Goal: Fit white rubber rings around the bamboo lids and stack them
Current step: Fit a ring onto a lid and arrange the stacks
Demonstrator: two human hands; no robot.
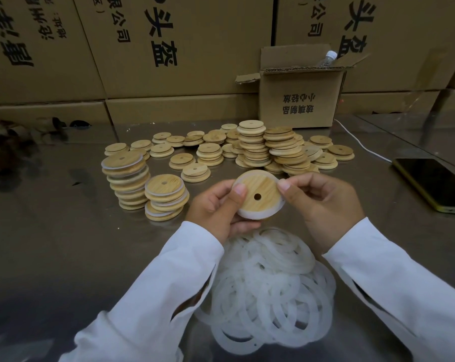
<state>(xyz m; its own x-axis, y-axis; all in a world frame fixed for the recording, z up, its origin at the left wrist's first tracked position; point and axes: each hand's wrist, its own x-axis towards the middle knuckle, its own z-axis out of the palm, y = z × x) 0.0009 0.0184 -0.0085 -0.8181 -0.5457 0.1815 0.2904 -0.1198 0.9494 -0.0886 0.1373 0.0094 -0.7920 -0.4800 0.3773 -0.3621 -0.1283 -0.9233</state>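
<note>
Holds lid [260, 186] in left hand [216, 207], pinches ring [249, 214] with right hand [323, 202] (seating unclear); risks popping off if stretched unevenly

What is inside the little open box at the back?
A clear plastic bottle with a white cap pokes out of the open cardboard box. Anything deeper inside is hidden by the box's walls.

I see bare surface [51, 231] open at the far left. To its right two ringed stacks [128, 178] stand close together; the ring pile [270, 291] fills the near middle, loose lids [257, 147] crowd behind, and a phone [435, 184] blocks the right edge.
</note>
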